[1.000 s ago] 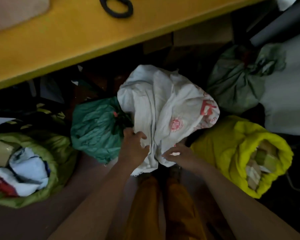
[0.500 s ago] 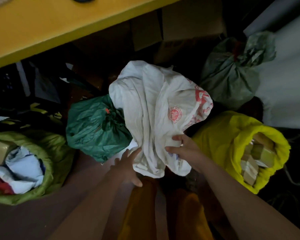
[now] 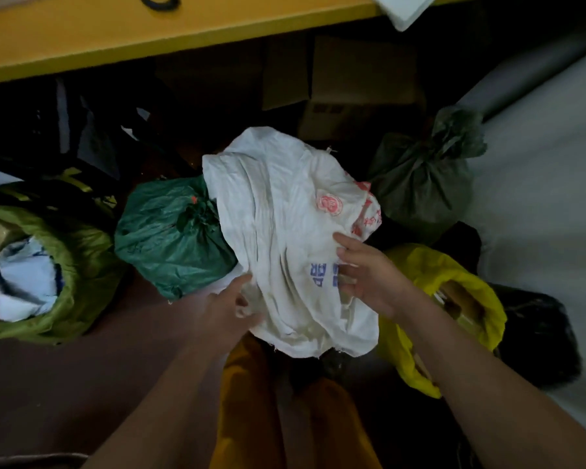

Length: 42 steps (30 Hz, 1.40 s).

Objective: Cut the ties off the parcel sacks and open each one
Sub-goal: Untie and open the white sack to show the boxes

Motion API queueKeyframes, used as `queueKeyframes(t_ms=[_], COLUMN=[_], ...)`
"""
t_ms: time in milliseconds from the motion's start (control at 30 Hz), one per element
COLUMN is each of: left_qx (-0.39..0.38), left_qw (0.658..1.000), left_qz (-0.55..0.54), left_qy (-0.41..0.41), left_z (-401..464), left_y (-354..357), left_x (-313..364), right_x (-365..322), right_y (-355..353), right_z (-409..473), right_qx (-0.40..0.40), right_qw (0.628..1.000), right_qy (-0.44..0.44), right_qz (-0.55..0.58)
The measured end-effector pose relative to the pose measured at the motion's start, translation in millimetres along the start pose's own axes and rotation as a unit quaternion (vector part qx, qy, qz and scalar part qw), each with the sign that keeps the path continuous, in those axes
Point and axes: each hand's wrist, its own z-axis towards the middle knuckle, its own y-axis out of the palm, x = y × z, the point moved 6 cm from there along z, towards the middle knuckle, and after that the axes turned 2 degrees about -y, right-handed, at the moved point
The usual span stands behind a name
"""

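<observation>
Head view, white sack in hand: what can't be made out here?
- White sack: contents and mouth hidden by its own folds.
- Left hand: fingertips buried in the sack's cloth, so its grip is unclear.
- Black loop on the yellow table: cut off by the top edge, likely scissors.
- Grey-green sack: its tie is lost in shadow.
- Yellow sack: partly covered by the right hand and forearm.
</observation>
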Motion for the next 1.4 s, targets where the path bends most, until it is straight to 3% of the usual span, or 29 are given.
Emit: queueKeyframes(t_ms=[200, 333, 500, 567, 667, 867, 1033, 1233, 1300, 1400], left_qx=[0.010, -0.006, 0.064, 0.084, 0.099, 0.152, 0.219, 0.187, 0.162, 0.123], left_qw=[0.998, 0.995, 0.979, 0.985, 0.993, 0.959, 0.937, 0.923, 0.921, 0.930], left_qz=[0.014, 0.095, 0.178, 0.128, -0.008, -0.240, -0.272, -0.334, -0.348, -0.336], left_qy=[0.065, 0.039, 0.080, 0.084, 0.062, 0.020, 0.014, -0.048, -0.067, -0.087], left_z=[-47, -70, -85, -89, -91, -83, -78, -68, -63, -56], left_y=[-8, -23, -62, -76, -96, -144, -186, -213, -219, -229], left_x=[40, 59, 87, 93, 104, 139, 166, 192, 199, 206], right_x=[-38, -55, -77, -86, -94, -108, -118, -131, -140, -159], right_y=[28, 30, 41, 46, 56, 87, 110, 119, 121, 118], right_z=[-53, -74, -89, -93, -103, -126, -136, -146, -151, -158], right_qx=[-0.116, -0.042, -0.048, -0.037, -0.014, -0.048, -0.075, 0.049, 0.091, 0.099], right_qw=[0.991, 0.997, 0.995, 0.998, 0.993, 0.916, 0.848, 0.765, 0.761, 0.813], right_qy=[0.022, 0.018, 0.006, -0.020, -0.053, -0.147, -0.190, -0.183, -0.210, -0.269], right_qz=[0.066, 0.056, 0.088, 0.046, -0.108, -0.369, -0.490, -0.615, -0.608, -0.506])
